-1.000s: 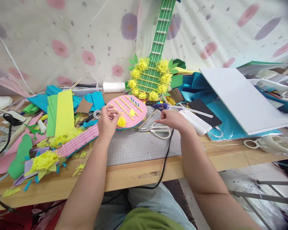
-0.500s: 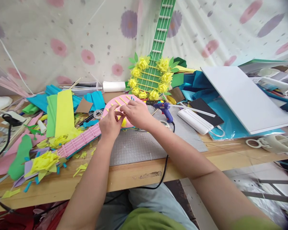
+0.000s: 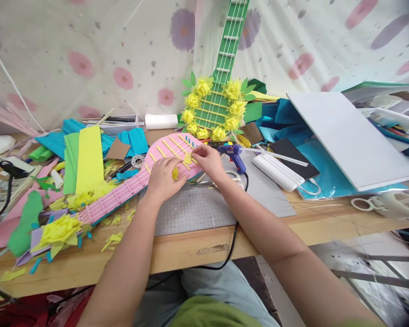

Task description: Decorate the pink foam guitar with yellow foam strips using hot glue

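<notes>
A pink paper guitar point(image 3: 158, 140) with white strings, yellow strips and blue pegs lies on the table, its neck slanting to the lower left. Over its body, my left hand point(image 3: 163, 179) curls around a small yellow paper flower point(image 3: 175, 172), partly hidden by the fingers. My right hand point(image 3: 209, 160) pinches a thin yellow paper petal point(image 3: 187, 158) between thumb and fingertips, just right of the flower. A large yellow paper flower point(image 3: 59, 230) sits at the neck's far end.
A blue glue gun point(image 3: 236, 158) stands right of my right hand, its black cord crossing the grey cutting mat point(image 3: 187, 215). Scissors point(image 3: 235, 176) lie close by. Behind leans a green paper guitar point(image 3: 221, 86). Paper scraps point(image 3: 112, 240) litter the left; a white board point(image 3: 347, 136) rests at right.
My hands have moved apart; before, their fingertips met over the guitar. The right hand has shifted right with the petal, now visible, while the left has lowered slightly with the flower.
</notes>
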{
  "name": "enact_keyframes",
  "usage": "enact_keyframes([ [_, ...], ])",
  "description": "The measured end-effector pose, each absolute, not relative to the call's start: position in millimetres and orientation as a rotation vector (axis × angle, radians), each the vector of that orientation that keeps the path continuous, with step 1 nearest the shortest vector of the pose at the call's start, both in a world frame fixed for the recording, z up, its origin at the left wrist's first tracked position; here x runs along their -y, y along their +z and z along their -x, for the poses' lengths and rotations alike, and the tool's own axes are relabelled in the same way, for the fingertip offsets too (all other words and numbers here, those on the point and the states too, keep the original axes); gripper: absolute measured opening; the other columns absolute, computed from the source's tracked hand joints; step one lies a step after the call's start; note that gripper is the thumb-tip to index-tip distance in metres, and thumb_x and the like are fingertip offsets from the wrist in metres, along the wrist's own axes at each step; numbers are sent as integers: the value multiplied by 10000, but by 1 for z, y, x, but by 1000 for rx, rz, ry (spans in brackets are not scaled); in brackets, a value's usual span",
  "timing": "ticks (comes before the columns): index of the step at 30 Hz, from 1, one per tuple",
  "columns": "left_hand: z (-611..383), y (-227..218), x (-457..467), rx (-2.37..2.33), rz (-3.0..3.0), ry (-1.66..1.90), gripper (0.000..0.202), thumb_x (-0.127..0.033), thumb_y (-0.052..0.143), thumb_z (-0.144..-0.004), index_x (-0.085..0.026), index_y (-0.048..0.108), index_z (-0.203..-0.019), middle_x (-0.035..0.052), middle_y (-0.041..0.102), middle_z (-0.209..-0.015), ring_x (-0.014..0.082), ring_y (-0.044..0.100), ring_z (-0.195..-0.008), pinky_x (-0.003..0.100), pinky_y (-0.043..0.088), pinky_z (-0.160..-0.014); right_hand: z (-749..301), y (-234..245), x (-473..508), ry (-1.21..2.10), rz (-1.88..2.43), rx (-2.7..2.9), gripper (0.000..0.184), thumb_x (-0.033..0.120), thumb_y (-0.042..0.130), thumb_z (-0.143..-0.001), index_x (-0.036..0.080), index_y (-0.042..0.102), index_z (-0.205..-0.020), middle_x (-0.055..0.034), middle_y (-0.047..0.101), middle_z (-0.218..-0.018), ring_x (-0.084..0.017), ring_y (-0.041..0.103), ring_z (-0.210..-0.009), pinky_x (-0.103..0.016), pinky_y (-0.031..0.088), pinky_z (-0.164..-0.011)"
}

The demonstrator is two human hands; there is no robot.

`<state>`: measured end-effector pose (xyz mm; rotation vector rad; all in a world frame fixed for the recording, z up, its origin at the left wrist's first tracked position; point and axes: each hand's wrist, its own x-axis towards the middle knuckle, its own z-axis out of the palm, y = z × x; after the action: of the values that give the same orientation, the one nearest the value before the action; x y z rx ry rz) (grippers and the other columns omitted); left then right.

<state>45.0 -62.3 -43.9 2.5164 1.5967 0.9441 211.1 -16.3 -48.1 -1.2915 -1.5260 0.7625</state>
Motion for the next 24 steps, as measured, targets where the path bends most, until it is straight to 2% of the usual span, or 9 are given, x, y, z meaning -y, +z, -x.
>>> enact_keyframes([
  [6,-48,-49,61,-1628,-2486,900,240,-273,522,-793,-184,644,-980,68,662,-1038,234,563,-1012,388,420,-918,-207,-51,22,728,1422,1521,48,251,560,-704,209,584,-708,22,656,-714,-138,609,-689,-281,461,-689],
  [14,-41,-50,57,-1697,-2413,1024,99,-206,532,-751,-205,630,-736,36,665,-850,201,583,-878,334,450,-821,-199,-48,32,693,1515,1601,71,263,560,-706,222,607,-740,36,667,-702,-132,616,-692,-268,454,-679],
  [24,-41,-47,58,-1794,-2136,1112,39,-212,559,-672,-208,595,-688,22,661,-823,187,599,-822,314,462,-759,-190,-39,43,551,1550,1768,69,217,557,-703,232,618,-731,12,689,-769,-179,625,-819,-330,466,-783],
])
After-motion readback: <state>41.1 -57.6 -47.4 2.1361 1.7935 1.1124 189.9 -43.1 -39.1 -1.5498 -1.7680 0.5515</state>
